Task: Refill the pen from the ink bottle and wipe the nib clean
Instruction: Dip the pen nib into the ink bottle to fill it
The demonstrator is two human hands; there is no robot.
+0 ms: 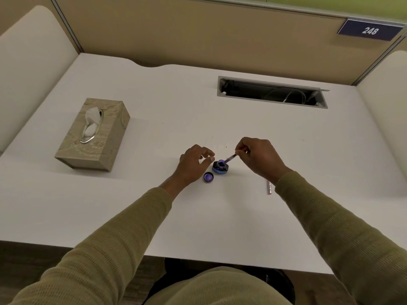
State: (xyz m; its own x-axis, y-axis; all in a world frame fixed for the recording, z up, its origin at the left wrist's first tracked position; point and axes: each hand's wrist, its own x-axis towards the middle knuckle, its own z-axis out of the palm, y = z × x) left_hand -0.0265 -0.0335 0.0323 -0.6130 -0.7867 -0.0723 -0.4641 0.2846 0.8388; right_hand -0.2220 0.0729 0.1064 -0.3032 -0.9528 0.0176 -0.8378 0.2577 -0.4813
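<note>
A small open ink bottle with blue ink stands on the white desk. Its dark cap lies upside down just left of it. My right hand pinches the pen section, tilted down to the left, with its nib at the bottle's mouth. My left hand hovers just left of the bottle, fingers curled apart, holding nothing. A pinkish pen barrel lies on the desk under my right wrist.
A beige tissue box with a tissue sticking out sits at the left. An open cable slot is set into the desk at the back right. Padded partition walls surround the desk.
</note>
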